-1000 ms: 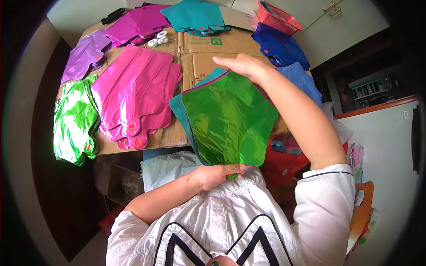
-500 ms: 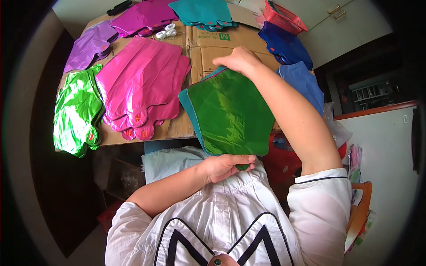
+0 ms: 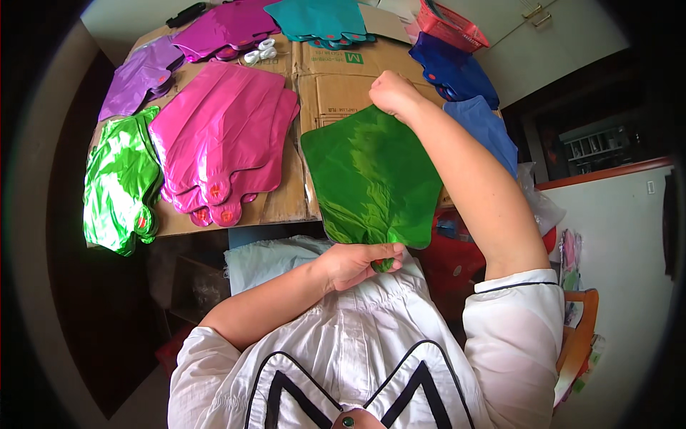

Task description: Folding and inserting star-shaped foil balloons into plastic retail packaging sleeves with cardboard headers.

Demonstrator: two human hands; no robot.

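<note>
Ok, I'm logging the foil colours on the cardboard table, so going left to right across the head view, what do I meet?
Light green foil pile → pink foil pile → dark green foil piece held by left hand and right hand → light blue foil piece.
</note>
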